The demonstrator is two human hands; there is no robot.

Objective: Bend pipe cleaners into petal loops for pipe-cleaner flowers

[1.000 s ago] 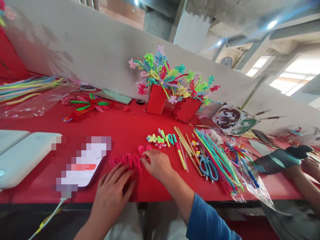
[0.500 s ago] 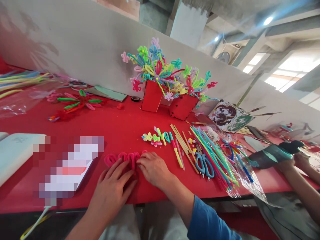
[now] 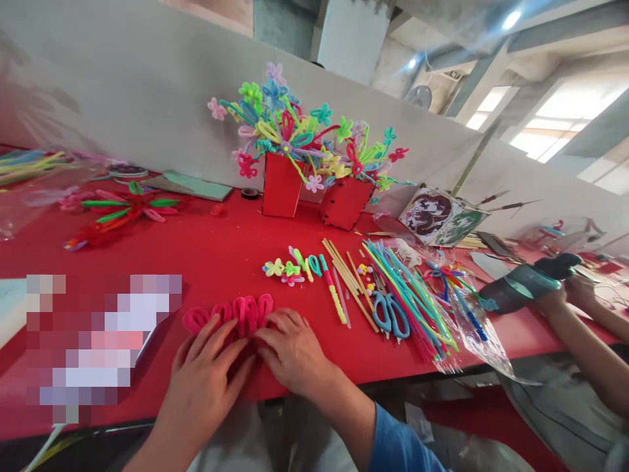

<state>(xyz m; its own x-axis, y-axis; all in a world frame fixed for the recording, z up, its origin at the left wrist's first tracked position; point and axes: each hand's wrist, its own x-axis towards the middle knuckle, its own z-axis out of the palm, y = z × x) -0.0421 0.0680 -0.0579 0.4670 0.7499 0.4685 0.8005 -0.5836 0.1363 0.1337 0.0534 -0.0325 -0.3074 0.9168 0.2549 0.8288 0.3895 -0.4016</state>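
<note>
A row of pink pipe-cleaner loops (image 3: 230,313) lies on the red table (image 3: 216,252) near its front edge. My left hand (image 3: 206,377) rests flat on the loops' near ends, its fingers stretched out and spread. My right hand (image 3: 292,351) is beside it, with fingers curled and pinching the right end of the row. The two hands touch at the fingertips. A blue sleeve covers my right forearm.
Right of my hands lie small pipe-cleaner flowers (image 3: 289,267), wooden sticks (image 3: 346,275), blue scissors (image 3: 390,314) and a bagged pipe-cleaner bundle (image 3: 417,301). Two red boxes of flowers (image 3: 280,193) stand at the back. A blurred phone (image 3: 98,341) lies left. Another person's hand holds a glue gun (image 3: 525,285) at the right.
The pink loops have been pushed closer together into a tight row. Both my hands have drawn nearer to me and the view has shifted right.
</note>
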